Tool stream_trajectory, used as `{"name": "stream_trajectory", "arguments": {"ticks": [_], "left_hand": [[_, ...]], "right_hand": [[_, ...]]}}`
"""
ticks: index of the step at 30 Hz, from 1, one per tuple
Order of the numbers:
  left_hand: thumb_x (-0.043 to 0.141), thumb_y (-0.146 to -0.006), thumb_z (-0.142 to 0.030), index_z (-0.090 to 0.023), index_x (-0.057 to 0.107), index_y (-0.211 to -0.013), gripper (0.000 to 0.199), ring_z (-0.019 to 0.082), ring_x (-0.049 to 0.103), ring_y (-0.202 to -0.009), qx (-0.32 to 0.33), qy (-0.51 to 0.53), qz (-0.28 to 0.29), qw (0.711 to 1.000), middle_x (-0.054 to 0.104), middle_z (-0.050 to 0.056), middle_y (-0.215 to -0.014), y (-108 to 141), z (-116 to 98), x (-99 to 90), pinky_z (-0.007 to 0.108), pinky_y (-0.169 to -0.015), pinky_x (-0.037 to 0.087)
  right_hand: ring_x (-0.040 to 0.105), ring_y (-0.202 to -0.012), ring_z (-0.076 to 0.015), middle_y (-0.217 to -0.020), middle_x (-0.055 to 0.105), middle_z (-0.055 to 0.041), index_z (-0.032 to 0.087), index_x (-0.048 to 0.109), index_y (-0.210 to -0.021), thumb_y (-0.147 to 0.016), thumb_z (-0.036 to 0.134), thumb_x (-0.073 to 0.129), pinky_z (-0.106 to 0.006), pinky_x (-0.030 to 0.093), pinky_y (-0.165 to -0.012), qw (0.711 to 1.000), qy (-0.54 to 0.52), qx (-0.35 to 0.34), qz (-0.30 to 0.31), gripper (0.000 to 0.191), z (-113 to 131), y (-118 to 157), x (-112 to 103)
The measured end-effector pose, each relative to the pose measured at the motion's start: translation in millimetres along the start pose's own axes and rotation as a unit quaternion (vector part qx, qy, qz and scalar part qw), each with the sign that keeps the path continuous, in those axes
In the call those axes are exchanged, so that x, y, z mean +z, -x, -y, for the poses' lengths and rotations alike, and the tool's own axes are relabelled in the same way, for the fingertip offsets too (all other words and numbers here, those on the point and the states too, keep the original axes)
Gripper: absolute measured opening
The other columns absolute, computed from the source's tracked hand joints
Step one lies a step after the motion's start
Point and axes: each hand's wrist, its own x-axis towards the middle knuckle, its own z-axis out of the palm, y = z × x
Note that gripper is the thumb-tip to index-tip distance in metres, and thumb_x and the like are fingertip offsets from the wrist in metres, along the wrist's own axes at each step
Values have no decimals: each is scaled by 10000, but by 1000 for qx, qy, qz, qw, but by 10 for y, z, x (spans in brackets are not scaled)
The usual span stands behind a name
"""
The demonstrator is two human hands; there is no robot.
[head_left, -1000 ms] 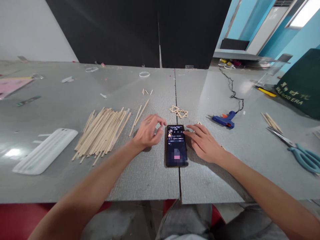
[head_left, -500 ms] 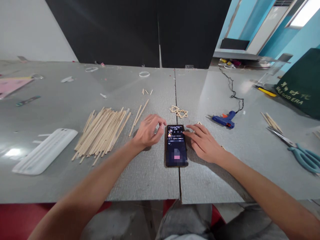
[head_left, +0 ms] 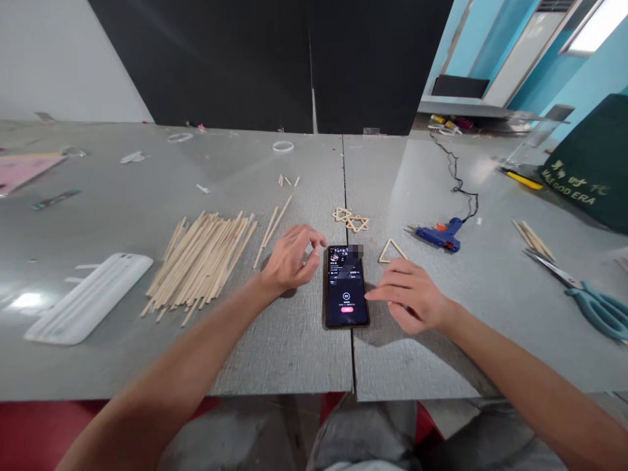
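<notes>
Two bare hands, both yours, flanked a phone (head_left: 346, 286) that lay face up on the grey worktop (head_left: 289, 356), as seen from your head camera. The phone sat between your hands, its long axis running away from you, almost in line with the worktop seam it covered. Your right hand (head_left: 409, 297) was the nearer: its extended index finger reached leftward to the phone's right edge, though whether it touched could not be told. That hand held nothing, its other fingers loosely bent. Your left hand (head_left: 294, 257), also holding nothing, rested with fingers curled and thumb apart, just beside the phone's upper left corner. Beyond your right hand lay a stick triangle (head_left: 384, 251), with two joined stick stars (head_left: 351, 219) past the phone's far end. On the lightly streaked surface, a heap of wooden sticks (head_left: 201, 261) spread to your left; to your right were a blue glue gun (head_left: 439, 235) and teal-handled scissors (head_left: 591, 304). Black panels (head_left: 206, 59) stood along the back of the worktop, and blue walls (head_left: 510, 39) showed at the upper right.
</notes>
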Motion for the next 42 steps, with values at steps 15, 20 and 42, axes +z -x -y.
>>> {"name": "stream_trajectory", "arguments": {"ticks": [15, 20, 42], "left_hand": [[465, -958, -133, -218, 537, -1011, 124, 234, 663, -883, -3, 1, -1, 1000, 718, 62, -974, -3, -28, -13, 427, -848, 501], [463, -968, -139, -216, 536, -1002, 111, 234, 661, -880, 3, 3, -2, 1000, 718, 66, -969, -13, -35, -16, 430, -847, 508], [464, -962, -153, -221, 539, -1010, 112, 235, 662, -884, -5, -5, 0, 1000, 715, 64, -974, -9, -24, -11, 428, -843, 511]], "right_hand": [[388, -517, -155, -566, 459, 57, 218, 695, -976, -768, 137, 474, -333, 253, -524, 996, -28, -41, 75, 315, 107, 21, -19], [413, -517, -151, -580, 498, 53, 219, 726, -1000, -778, 151, 481, -322, 286, -533, 993, -25, -31, 108, 338, 117, 12, 5], [466, -521, -153, -613, 569, 45, 211, 740, -1188, -895, 196, 454, -325, 294, -529, 986, 1, -34, 163, 410, 236, 12, 98]]}}
